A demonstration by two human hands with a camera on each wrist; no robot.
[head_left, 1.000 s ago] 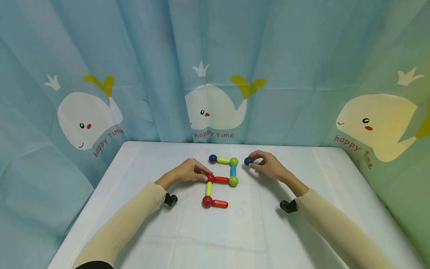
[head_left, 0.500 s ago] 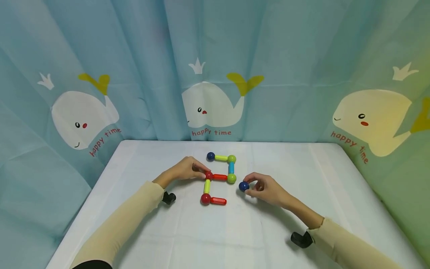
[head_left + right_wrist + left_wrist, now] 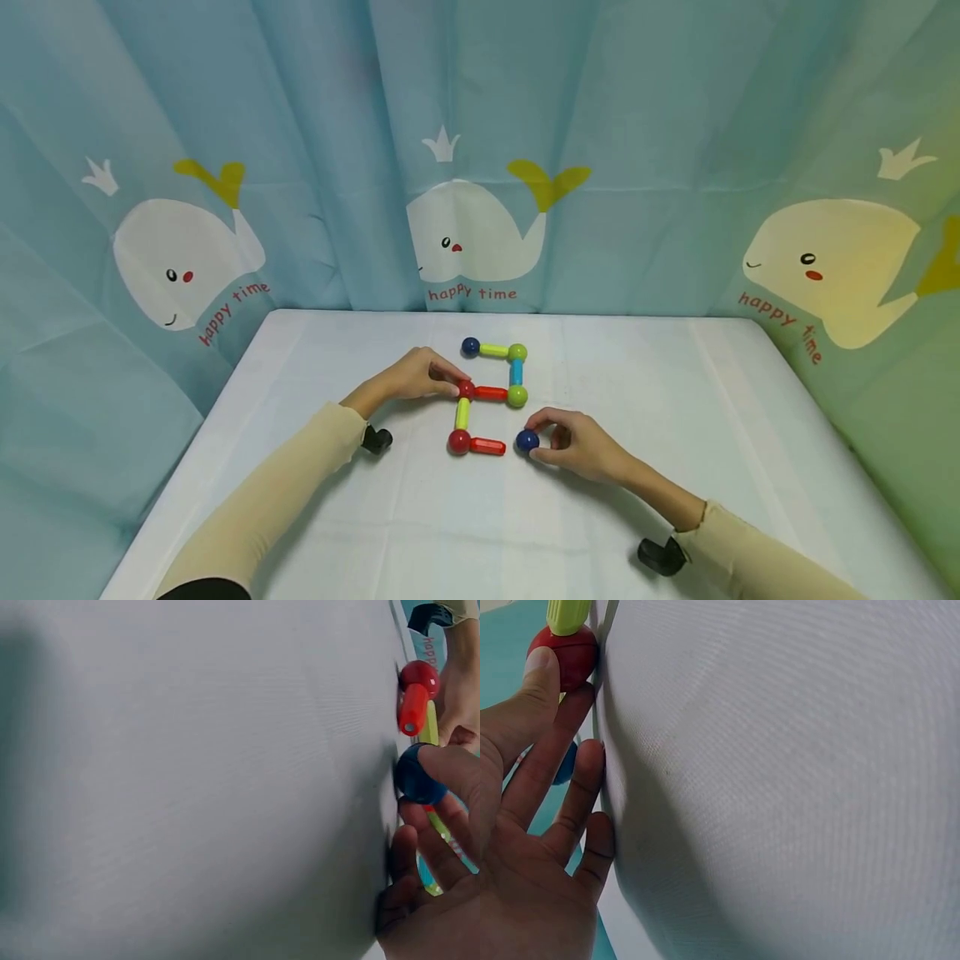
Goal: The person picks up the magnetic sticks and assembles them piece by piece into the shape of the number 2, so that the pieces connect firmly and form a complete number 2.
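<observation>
My left hand pinches the upper red ball between thumb and fingertips. From that ball a red rod runs right to a green ball, and a yellow-green rod leads down to the lower red ball. A second red rod sticks out from the lower ball, its right end free. My right hand pinches a dark blue ball at the table, a small gap right of that free end. In the right wrist view, the thumb lies over the blue ball.
A blue rod joins the green ball to another green ball above. A yellow-green rod links that one to a dark blue ball. The white table ends at a whale-print curtain.
My right hand has carried the dark blue ball from beside the upper green ball toward the front, then left to near the free red rod end. The left hand keeps its pinch.
</observation>
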